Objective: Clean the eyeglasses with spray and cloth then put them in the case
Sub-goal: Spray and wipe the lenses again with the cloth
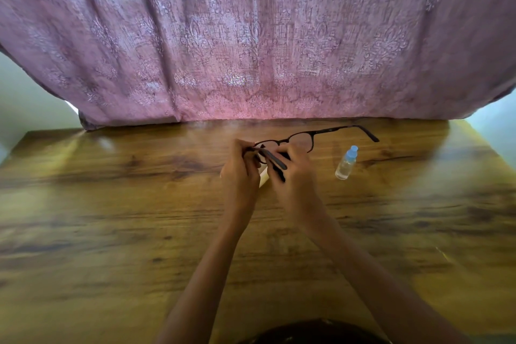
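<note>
Dark-framed eyeglasses (pixel 315 135) are held above the wooden table (pixel 111 204), one temple stretched out to the right. My left hand (pixel 241 173) pinches the left side of the frame near its hinge. My right hand (pixel 293 173) grips a dark cloth (pixel 279 169) against the left lens. A small clear spray bottle (pixel 346 162) with a blue cap stands on the table just right of my right hand. A pale object (pixel 264 177) shows between my hands; I cannot tell what it is.
A pink patterned curtain (pixel 251 36) hangs along the table's far edge. Something dark (pixel 312 334) sits at the bottom edge of the view, close to me.
</note>
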